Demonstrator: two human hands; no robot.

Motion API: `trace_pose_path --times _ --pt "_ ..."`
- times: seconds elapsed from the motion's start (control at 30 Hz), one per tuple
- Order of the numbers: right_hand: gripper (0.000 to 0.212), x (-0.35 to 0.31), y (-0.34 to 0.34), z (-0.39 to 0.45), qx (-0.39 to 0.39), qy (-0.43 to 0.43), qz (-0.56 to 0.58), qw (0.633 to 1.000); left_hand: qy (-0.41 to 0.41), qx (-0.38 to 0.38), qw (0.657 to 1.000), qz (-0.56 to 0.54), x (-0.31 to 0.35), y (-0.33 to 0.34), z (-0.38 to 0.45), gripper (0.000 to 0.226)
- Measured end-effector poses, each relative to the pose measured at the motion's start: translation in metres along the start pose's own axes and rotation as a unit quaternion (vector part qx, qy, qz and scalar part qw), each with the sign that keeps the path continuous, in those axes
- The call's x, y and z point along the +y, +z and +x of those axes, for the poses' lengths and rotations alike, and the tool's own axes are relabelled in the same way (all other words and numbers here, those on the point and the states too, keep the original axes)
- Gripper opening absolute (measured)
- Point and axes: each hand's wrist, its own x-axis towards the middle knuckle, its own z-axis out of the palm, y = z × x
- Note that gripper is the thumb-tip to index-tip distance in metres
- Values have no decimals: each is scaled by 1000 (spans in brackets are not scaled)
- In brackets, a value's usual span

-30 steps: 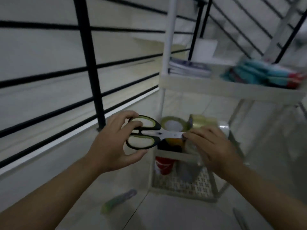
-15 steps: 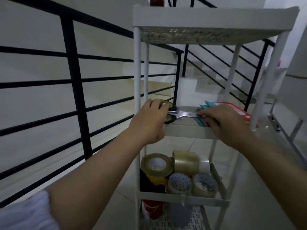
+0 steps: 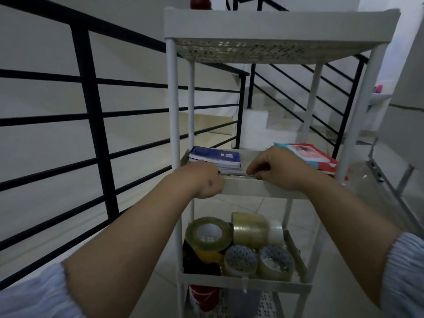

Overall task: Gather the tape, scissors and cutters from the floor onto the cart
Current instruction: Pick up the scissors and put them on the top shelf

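A white tiered cart (image 3: 257, 191) stands in front of me. Both hands rest at the front rim of its middle shelf. My left hand (image 3: 204, 180) is closed around the scissors' handles, which are hidden. My right hand (image 3: 275, 167) pinches the blade tip. Only a thin strip of the metal scissors (image 3: 234, 173) shows between them, lying low just inside the rim. On the shelf below sit several tape rolls (image 3: 250, 230), clear and brownish, packed together.
A stack of blue notebooks (image 3: 216, 157) lies on the middle shelf's left, red and teal packets (image 3: 309, 156) on its right. A red object (image 3: 203, 294) sits on the bottom tier. Black railing (image 3: 91, 111) runs along the left; stairs rise behind the cart.
The scissors went from the height of the tape shelf up to the middle shelf and now lie low inside its front rim. Both hands stayed on them.
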Motion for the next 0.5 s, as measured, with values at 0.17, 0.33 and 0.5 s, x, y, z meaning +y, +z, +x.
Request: trace_pose_path --times 0.17,0.33,0.5 --pt "25 -3 2 3 -28 -9 -6 1000 26 95 995 3 -6 15 -7 31" --pt "30 -12 3 11 -77 1 17 997 83 249 965 13 -23 40 -25 53" --pt "29 -27 4 12 -104 -5 29 994 107 269 956 48 -32 49 -30 55"
